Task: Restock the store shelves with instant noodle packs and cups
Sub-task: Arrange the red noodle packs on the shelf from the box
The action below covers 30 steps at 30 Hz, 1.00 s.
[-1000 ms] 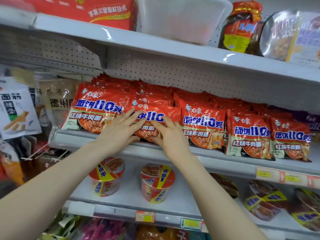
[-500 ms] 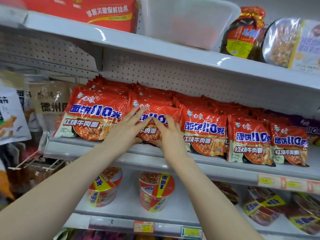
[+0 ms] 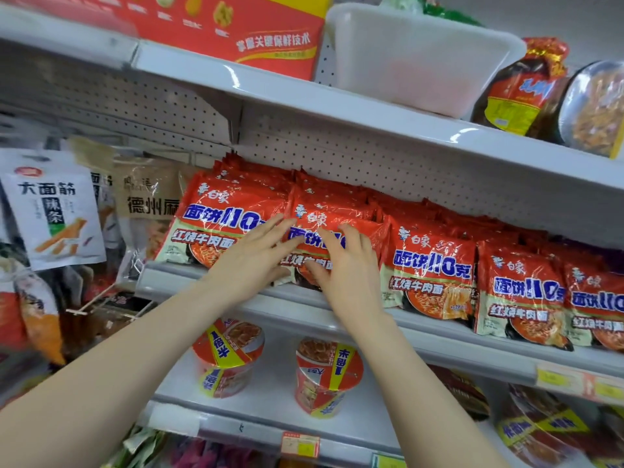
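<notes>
Upper centre of the frame: one red carton (image 3: 236, 32) with printed Chinese text. Just beside it on the right, a white plastic tub (image 3: 415, 62). Further right, a dark pouch (image 3: 520, 92) bearing a red and yellow label. Left edge: a white snack bag (image 3: 54, 211) and a beige bag (image 3: 148, 194), hanging. Perforated back panel (image 3: 371, 163) across the centre. Yellow price tags (image 3: 580, 383) at lower right.

White metal shelves (image 3: 337, 97) stand in tiers against a perforated white back panel (image 3: 405, 170), their glossy front edges catching light and carrying yellow price tags (image 3: 553, 378).
</notes>
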Available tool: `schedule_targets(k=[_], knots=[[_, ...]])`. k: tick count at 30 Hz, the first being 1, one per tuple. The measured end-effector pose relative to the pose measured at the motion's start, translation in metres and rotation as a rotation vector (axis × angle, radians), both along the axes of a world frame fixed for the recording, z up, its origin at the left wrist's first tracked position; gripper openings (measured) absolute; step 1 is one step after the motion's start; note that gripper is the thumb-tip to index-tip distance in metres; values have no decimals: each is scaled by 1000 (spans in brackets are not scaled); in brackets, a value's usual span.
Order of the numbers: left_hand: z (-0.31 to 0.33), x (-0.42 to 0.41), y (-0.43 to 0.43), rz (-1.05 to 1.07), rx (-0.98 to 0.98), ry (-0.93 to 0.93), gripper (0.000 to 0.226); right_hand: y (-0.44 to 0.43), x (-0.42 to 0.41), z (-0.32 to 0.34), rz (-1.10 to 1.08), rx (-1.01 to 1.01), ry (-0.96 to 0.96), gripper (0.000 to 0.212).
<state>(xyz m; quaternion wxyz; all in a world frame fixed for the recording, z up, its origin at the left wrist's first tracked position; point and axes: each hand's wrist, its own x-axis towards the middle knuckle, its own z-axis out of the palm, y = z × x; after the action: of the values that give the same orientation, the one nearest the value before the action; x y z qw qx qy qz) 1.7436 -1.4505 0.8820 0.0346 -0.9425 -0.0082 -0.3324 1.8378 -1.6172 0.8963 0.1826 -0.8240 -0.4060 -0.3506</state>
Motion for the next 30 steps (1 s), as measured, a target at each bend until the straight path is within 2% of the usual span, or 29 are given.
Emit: schedule_targets(k=[3,9,16,22,27,30], knots=[[-3,-18,20,112,25,-34,69,28,-14,-6,125,47,-47,54],[-10,-53,56,305,-23,7,73,78,-34,-14,217,-116,-40,61],[-11,-58,68,300,-78,35,73,95,-39,-17,146,-181,-82,58],[-11,-50,72,291,-52,6,77,101,-34,-18,142,-123,-81,63],[-14,-49,71,325,7,-11,78,101,-32,-19,180,-101,-101,59],[-13,-48,63,317,24,-59,71,93,-32,-17,245,-82,-62,58]])
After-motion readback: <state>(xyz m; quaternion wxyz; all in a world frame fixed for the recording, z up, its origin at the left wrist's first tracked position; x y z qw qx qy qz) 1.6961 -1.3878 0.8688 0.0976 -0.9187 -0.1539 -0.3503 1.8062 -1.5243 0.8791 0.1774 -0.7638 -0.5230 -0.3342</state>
